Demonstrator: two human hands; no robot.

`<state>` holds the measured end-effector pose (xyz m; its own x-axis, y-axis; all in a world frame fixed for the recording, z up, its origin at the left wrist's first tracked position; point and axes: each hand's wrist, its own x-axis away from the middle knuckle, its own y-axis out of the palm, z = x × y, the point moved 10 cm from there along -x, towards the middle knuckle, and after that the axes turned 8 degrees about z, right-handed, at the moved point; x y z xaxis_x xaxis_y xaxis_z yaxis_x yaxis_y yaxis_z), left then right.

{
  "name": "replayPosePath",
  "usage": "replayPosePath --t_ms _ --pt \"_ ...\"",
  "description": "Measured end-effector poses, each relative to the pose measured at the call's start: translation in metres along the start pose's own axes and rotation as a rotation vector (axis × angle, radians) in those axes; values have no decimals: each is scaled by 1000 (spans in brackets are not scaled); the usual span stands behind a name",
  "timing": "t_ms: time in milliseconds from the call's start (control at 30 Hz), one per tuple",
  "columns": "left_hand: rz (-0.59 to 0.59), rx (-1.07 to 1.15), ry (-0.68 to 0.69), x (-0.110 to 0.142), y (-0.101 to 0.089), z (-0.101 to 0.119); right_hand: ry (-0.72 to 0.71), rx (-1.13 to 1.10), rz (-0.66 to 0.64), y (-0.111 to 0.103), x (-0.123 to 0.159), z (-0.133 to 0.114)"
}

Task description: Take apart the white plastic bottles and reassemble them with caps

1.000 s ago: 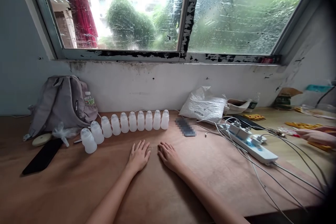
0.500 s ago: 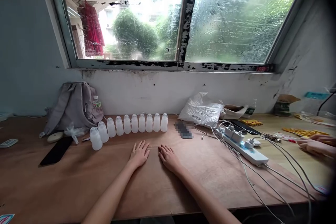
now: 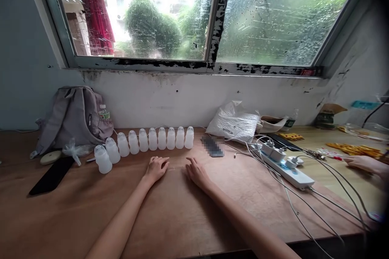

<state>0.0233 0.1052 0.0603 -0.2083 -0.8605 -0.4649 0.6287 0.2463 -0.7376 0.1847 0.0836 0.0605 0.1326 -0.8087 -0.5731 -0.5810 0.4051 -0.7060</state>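
Ten frosted bottles, labelled bottle in backpack

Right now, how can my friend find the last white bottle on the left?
Below the big window, on the brown table, stands a curved row of frosted white bottles. Follow it left, towards the grey backpack. The end bottle stands nearest the camera and lowest in the picture of them all.

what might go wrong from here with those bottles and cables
The bottles stand in a close row, so a bump from the left hand might topple several. Loose cables trail across the table to the right, so the right hand might snag one and tug the power strip.
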Motion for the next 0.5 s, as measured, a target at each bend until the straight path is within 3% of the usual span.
replayPosePath --t_ms 133,267,400,500 --pt "28 138 -74 -1 -3 -16 107 -91 211 -13 -37 30" --pt "70 282 -166 -2 -9 -33 93 -46 369 -33 -84 44" --pt "111 414 -224 -2 -14 -41 121 -2 302 -33 -123 52" --pt "167 484 -257 -2 -19 -45 135 -52 257 -29 -129 54"
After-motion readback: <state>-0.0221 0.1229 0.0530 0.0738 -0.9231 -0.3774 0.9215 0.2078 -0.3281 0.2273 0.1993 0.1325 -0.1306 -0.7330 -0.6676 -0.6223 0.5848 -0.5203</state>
